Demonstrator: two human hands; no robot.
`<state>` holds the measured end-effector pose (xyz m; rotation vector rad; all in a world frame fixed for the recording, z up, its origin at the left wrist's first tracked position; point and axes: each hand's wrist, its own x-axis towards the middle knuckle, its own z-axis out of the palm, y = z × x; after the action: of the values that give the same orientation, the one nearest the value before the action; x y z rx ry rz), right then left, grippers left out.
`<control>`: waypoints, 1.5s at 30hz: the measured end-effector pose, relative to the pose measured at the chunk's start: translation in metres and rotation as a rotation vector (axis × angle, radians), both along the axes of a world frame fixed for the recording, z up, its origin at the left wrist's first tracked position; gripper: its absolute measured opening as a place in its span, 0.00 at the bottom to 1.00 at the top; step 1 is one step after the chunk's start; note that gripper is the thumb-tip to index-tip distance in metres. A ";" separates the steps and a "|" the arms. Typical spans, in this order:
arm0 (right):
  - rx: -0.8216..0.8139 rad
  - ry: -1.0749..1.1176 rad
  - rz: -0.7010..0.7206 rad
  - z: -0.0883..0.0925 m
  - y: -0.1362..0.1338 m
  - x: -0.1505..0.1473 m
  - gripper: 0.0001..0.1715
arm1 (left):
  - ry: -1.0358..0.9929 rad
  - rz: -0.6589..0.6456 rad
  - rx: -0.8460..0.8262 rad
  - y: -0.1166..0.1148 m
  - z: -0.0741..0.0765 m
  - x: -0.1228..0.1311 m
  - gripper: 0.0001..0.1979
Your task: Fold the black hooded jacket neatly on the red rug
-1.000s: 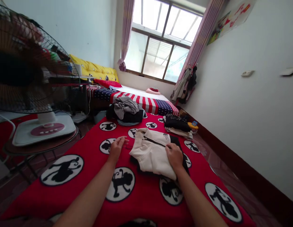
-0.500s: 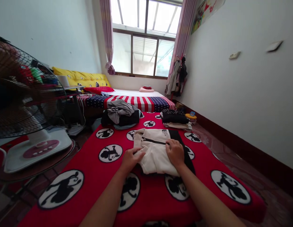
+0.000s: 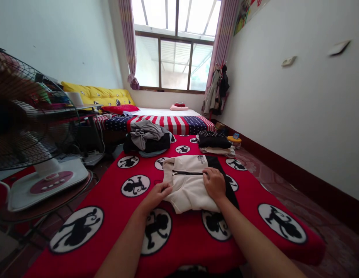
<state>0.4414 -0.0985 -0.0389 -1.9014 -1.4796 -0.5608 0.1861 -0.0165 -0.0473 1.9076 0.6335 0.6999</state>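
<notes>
A folded cream-and-black zip jacket point(image 3: 187, 193) lies before me on the red blanket point(image 3: 110, 220) with monkey prints. Its dark zip runs across the upper part, and a small black logo sits near the far edge. My left hand point(image 3: 156, 195) is at the jacket's left edge by the collar, fingers loosely curved and apart from the thumb, holding nothing that I can see. Resting flat on the cream cloth near the black section, my right hand point(image 3: 214, 184) has its fingers stretched out over the end of the zip.
A loose heap of grey and black clothes point(image 3: 147, 139) lies at the far left of the blanket. Folded dark clothes point(image 3: 214, 142) are stacked at the far right. A fan point(image 3: 49, 175) stands left on a round stool. Beyond is a bed point(image 3: 168, 122) under the window.
My left hand has slid slightly left, from on top of the collar to the jacket's edge. My right hand stays in place on the jacket.
</notes>
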 end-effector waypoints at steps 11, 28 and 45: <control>-0.002 0.010 0.005 0.002 0.000 -0.002 0.07 | -0.063 0.104 -0.191 -0.004 -0.001 0.016 0.25; 0.023 0.057 0.028 0.002 -0.002 -0.003 0.07 | 0.351 0.387 0.718 0.085 0.064 0.068 0.14; 0.013 0.068 0.035 0.001 -0.001 -0.002 0.09 | 0.557 0.391 0.820 0.048 0.073 0.099 0.15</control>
<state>0.4389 -0.0995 -0.0376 -1.8621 -1.4592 -0.4837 0.2854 0.0318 0.0256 2.8235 1.2227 0.7334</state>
